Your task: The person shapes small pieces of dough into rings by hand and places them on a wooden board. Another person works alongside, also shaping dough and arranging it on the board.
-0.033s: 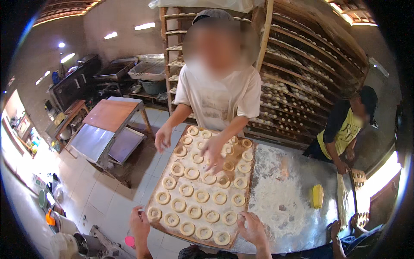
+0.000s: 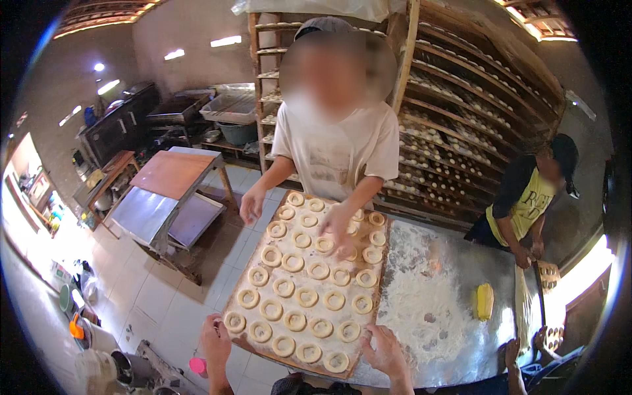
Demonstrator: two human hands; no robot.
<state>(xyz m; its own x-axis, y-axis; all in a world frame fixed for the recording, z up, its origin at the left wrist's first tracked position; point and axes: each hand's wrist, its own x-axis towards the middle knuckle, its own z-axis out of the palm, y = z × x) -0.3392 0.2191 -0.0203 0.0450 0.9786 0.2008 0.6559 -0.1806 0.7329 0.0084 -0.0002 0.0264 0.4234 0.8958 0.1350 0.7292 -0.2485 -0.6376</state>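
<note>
Likely stiff under soft, pale dough rings (image 2: 298, 298), the floury brown rectangular board (image 2: 286, 245) suits edge holds; left hand (image 2: 214, 342), right hand (image 2: 384, 349) half-curled beside it, grip unclear.

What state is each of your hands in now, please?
Left hand: partly curled at the rectangular brown wooden board; grip unclear.
Right hand: partly curled at its edge; grip unclear.

left hand (image 2: 214, 342), lower left of centre: bare | right hand (image 2: 385, 353), lower right of centre: bare | dark clothing (image 2: 309, 387), bottom centre
</note>
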